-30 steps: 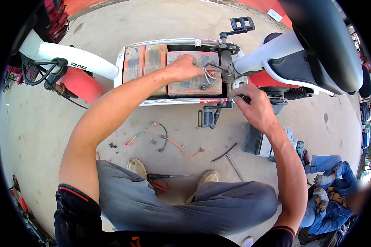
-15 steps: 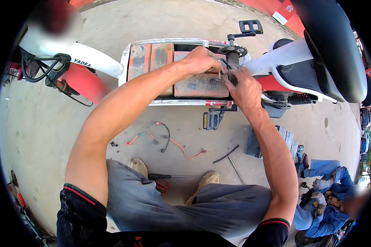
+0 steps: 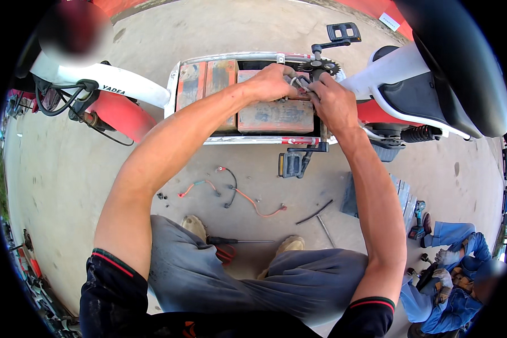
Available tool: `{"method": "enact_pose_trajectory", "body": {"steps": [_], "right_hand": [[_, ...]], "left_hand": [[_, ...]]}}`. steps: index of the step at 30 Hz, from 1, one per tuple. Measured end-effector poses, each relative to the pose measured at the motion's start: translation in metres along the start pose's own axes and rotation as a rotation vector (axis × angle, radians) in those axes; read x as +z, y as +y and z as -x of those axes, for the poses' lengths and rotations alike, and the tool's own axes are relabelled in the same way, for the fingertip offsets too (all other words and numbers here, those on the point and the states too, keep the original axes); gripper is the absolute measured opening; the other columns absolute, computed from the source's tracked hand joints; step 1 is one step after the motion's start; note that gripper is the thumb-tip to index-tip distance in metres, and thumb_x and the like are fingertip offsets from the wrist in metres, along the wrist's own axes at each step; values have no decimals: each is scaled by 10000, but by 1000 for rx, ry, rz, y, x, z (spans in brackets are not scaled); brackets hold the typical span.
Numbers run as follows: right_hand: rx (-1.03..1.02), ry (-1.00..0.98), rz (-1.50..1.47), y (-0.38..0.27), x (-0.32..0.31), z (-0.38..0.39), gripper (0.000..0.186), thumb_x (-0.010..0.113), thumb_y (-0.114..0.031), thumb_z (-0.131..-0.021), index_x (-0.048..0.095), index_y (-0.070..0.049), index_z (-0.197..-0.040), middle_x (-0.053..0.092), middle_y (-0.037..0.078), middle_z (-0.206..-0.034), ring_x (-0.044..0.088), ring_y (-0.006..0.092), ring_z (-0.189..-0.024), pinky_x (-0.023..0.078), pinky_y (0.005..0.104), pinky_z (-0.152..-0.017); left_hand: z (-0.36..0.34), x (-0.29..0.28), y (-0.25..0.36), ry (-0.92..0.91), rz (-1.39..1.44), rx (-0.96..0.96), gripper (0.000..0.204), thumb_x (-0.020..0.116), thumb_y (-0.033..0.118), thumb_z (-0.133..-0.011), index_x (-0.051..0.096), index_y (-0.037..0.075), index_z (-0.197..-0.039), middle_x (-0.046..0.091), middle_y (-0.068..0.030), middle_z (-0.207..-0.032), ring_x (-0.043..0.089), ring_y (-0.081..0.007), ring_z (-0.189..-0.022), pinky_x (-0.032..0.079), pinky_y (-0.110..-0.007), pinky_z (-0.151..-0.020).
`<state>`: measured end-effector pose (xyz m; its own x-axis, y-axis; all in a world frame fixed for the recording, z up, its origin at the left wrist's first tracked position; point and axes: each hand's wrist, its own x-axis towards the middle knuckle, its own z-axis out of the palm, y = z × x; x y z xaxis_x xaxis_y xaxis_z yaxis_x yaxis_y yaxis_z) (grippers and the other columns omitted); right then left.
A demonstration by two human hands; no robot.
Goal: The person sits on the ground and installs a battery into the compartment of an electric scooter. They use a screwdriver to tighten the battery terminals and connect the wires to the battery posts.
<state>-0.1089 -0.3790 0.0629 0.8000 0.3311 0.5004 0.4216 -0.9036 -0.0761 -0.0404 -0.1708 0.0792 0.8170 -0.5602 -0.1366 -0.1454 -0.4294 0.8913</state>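
Monitoring the head cam remotely, I'm seeing both hands working over the R end of the batt bay; L hand [image 3: 273, 83] is curling mostly closed, thumb + fingers pinching the short wires [image 3: 299, 85]; R hand [image 3: 333, 103] is bending its fingers in from the other side, tips at or just beside the same wires; I'm not able to tell if it's gripping, as knuckles are hiding the tips & the view's poor there. Wires are sitting above the R end of the battery blocks [image 3: 275, 118], near the chainring [image 3: 328, 67]; blocks are standing inside the white frame [image 3: 236, 139].

Handling, I'm judging by looks only: wires are probably being light, bendy, a bit springy, grimy rather than slick, w/ the ends as the fragile bit; I'm favouring a thumb + index hold on the insulation close behind each end, no yanking; blocks are looking heavy & rigid, needing a full two-hand hold.

On the floor, loose cables [image 3: 256, 208] are lying in curves; T-handle tool [image 3: 325, 230], black rod [image 3: 314, 212] & screwdriver [image 3: 248, 241] are resting nearby; a co-worker [image 3: 459, 276] w/ gloves is sitting lower R, near a power drill [image 3: 418, 221], well apart from these hands.
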Motion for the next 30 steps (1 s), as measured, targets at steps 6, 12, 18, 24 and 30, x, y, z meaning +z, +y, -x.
{"method": "enact_pose_trajectory", "body": {"steps": [6, 12, 18, 24, 30], "right_hand": [[33, -6, -73, 2, 4, -5, 78, 764, -127, -880, 739, -93, -945, 626, 72, -968, 706, 315, -840, 584, 452, -700], [95, -3, -222, 1, -6, -1, 100, 763, -102, -882, 782, -105, -981, 666, 71, -970, 702, 350, -821, 576, 452, -721], [204, -48, -321, -5, -12, -2, 139, 766, -88, -891, 789, -70, -1027, 677, 99, -968, 705, 334, -867, 559, 427, -766], [368, -15, -555, 1, -3, 0, 157, 758, -70, -924, 786, 4, -1060, 712, 74, -963, 692, 200, -851, 541, 340, -763], [664, -25, -879, -7, -4, -3, 194, 753, -101, -955, 786, 43, -1081, 728, 43, -860, 645, 114, -750, 523, 273, -697]], "left_hand": [[-7, 1, 2, -39, -15, -60, 357, 838, 212, -811, 806, 9, -1103, 722, -48, -827, 621, -119, -734, 498, -317, -686], [-5, 6, 5, -60, 18, 32, 345, 867, 241, -826, 827, 118, -1145, 753, -33, -861, 656, -138, -784, 535, -329, -763], [-11, 0, -13, -76, 123, -26, 377, 722, 271, -942, 789, 89, -1265, 582, 18, -700, 460, -90, -608, 390, -313, -582], [-7, 4, 6, -180, 353, -302, 217, 585, 186, -973, 762, 108, -1072, 387, 71, -632, 261, -64, -561, 217, -287, -530], [-14, 3, -7, -328, 415, -301, 221, 625, 189, -967, 741, 91, -1128, 464, 54, -682, 325, -60, -587, 279, -291, -524]]}}
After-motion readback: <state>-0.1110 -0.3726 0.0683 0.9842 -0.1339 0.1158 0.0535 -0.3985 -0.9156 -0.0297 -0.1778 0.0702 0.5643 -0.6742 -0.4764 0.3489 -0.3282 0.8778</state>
